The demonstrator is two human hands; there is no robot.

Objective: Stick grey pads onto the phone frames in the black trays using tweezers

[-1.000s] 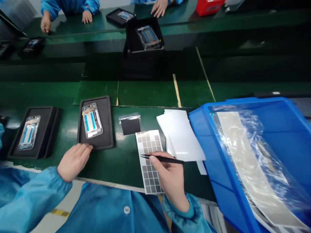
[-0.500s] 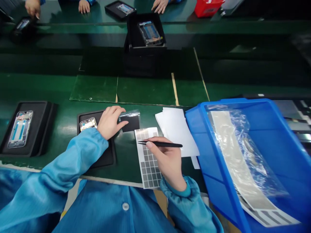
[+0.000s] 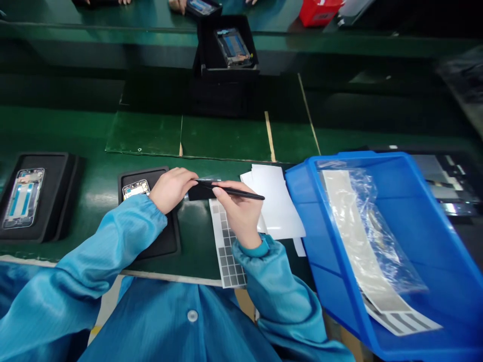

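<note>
My left hand is closed at the left edge of a small black sheet with a clear film strip along its top. Between the fingers of my right hand is a pair of black tweezers, its tips pointing left at the top of the black sheet, close to my left fingertips. Partly under my right hand lies a white sheet of grey square stickers. Beneath my left forearm, a black tray holds a phone frame that my sleeve partly covers.
A blue bin with plastic-wrapped sticker sheets stands on the right, beside white papers. Stacked black trays with another phone frame lie at left. Across the bench are a black box, a red container and other people's hands.
My right hand has moved up and left, bringing the tweezers from the sticker sheet to the black sheet. My left thumb and fingers have drawn together. Across the bench, a hand now touches a tray.
</note>
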